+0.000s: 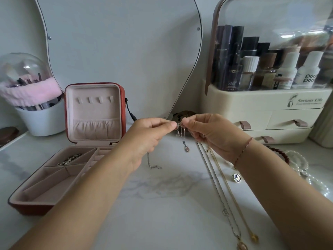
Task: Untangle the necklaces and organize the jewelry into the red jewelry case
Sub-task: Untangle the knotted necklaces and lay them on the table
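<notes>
My left hand (150,134) and my right hand (207,131) meet above the marble top, both pinching a thin silver necklace (182,134) at its top. Its chain hangs in short loops with a small pendant at the bottom, and one end trails onto the table below my left hand. The red jewelry case (72,150) stands open at the left, pink-lined, with a bracelet (69,159) in a back compartment. Two long chains, one silver (219,188) and one gold (232,193), lie stretched out on the table under my right wrist.
A small round ring or pin (237,177) lies right of the chains. Pearl strands (304,170) and a dark beaded bracelet (281,153) sit at the right. A cream cosmetics organizer (266,107) stands behind, a brush holder (36,116) at the left, a mirror (119,51) at the back.
</notes>
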